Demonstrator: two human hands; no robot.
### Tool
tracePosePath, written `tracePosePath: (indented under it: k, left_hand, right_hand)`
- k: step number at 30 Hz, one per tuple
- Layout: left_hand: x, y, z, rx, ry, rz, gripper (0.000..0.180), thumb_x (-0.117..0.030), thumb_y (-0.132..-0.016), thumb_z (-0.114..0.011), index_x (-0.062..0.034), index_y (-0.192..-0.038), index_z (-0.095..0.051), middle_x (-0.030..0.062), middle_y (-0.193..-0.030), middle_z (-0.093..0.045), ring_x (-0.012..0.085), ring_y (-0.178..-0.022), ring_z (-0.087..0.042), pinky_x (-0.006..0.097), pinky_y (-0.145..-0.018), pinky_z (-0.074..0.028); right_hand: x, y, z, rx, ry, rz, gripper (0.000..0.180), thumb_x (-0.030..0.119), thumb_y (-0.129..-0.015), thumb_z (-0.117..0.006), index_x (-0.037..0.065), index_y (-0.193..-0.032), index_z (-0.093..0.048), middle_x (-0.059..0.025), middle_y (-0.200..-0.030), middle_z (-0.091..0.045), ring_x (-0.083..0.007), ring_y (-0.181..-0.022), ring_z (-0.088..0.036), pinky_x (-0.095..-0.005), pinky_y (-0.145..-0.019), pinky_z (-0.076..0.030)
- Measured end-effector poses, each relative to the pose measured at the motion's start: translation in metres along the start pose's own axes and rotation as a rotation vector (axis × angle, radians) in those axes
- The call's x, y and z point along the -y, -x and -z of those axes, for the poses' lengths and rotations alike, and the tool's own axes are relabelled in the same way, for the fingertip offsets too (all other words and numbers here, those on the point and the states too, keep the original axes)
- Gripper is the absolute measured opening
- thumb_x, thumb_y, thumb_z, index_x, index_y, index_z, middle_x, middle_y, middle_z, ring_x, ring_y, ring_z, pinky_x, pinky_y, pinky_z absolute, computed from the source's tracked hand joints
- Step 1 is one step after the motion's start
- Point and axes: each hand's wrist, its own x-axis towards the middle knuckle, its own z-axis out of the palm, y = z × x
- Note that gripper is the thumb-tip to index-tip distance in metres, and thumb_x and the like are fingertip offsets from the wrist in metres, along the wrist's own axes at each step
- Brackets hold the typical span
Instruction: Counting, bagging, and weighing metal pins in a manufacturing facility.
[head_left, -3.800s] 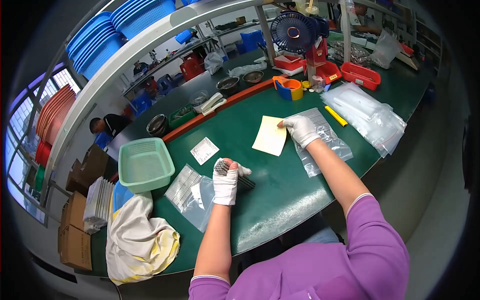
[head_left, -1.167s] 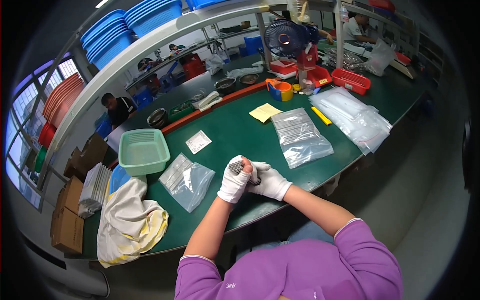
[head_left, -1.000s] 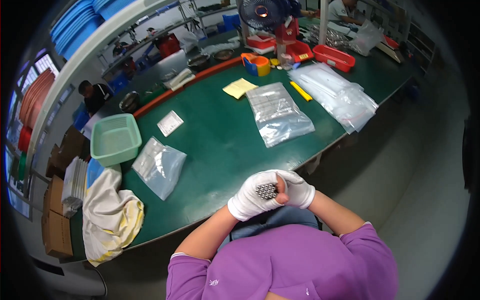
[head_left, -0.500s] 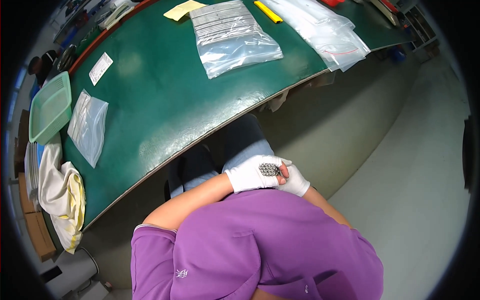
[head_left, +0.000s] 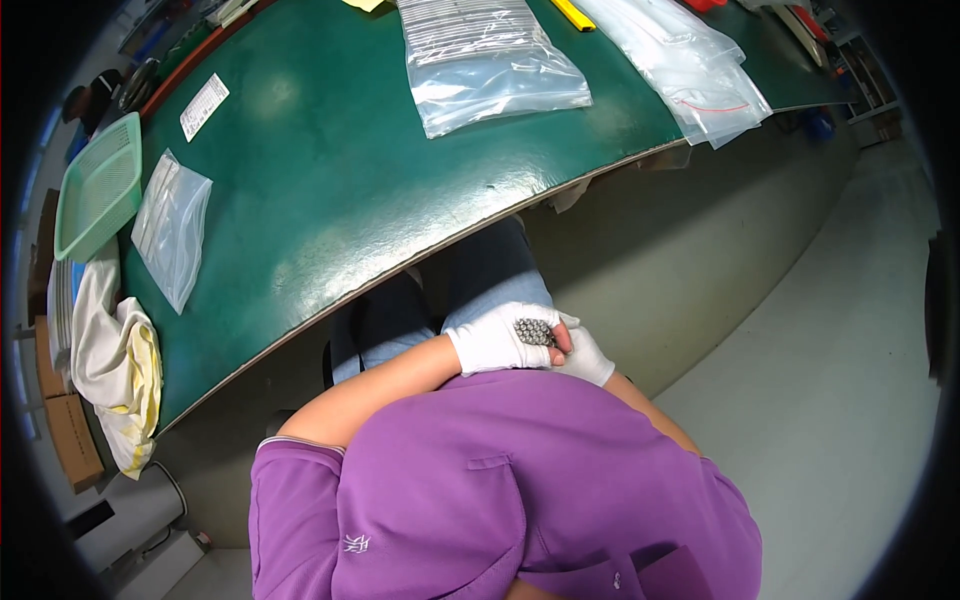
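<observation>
Both hands are in white gloves that leave the fingertips bare, held together over my lap near the belly. My left hand (head_left: 492,338) is closed round a tight bundle of thin metal rods or tubes (head_left: 535,331); only their round silvery ends show. Against it from the other side lies my right hand (head_left: 586,354). Its fingers are mostly hidden behind the left hand and the bundle, so I cannot make out its grip. On the green table (head_left: 320,170) ahead is a clear plastic bag (head_left: 490,60) with rows of similar thin rods.
At the left stand a light green basket (head_left: 100,190), a small clear bag (head_left: 172,232), a white label (head_left: 205,107) and a draped cloth (head_left: 125,370). Clear plastic bags (head_left: 680,70) and a yellow cutter (head_left: 573,14) lie at the far right. The table's edge runs before my knees.
The view has shifted a little, so the table and its things sit slightly higher in the picture. Both hands stay together around the bundle.
</observation>
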Motion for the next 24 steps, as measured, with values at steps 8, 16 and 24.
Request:
tracePosePath:
  k: [8,16,24]
  left_hand:
    - [0.004,0.004,-0.001,0.005,0.001,0.023,0.010,-0.002,-0.075,-0.064,-0.0026,-0.083,-0.058,0.0019,-0.083,-0.059,0.0074,-0.078,-0.054,0.022,-0.072,-0.045]
    - [0.008,0.007,0.000,0.021,0.009,-0.060,0.010,0.001,-0.073,-0.065,-0.0028,-0.077,-0.057,0.0021,-0.079,-0.056,0.0117,-0.086,-0.053,0.027,-0.085,-0.041]
    - [0.009,0.005,-0.001,0.028,-0.007,-0.096,0.010,0.000,-0.073,-0.065,-0.0034,-0.075,-0.056,0.0020,-0.077,-0.055,0.0138,-0.088,-0.051,0.031,-0.091,-0.038]
  right_hand:
    - [-0.010,-0.003,-0.004,0.098,-0.321,-0.028,0.046,0.007,-0.071,-0.064,0.004,-0.113,-0.048,-0.0074,-0.105,-0.056,-0.0151,-0.099,-0.053,-0.0252,-0.086,-0.041]
    - [-0.001,-0.006,-0.004,0.070,-0.062,0.124,0.050,0.013,-0.071,-0.066,0.005,-0.116,-0.047,-0.0093,-0.110,-0.055,-0.0198,-0.104,-0.052,-0.0280,-0.089,-0.040]
    - [-0.001,-0.008,-0.002,0.043,0.103,0.231,0.047,0.014,-0.070,-0.066,0.007,-0.114,-0.051,-0.0094,-0.107,-0.058,-0.0202,-0.100,-0.055,-0.0278,-0.086,-0.042]
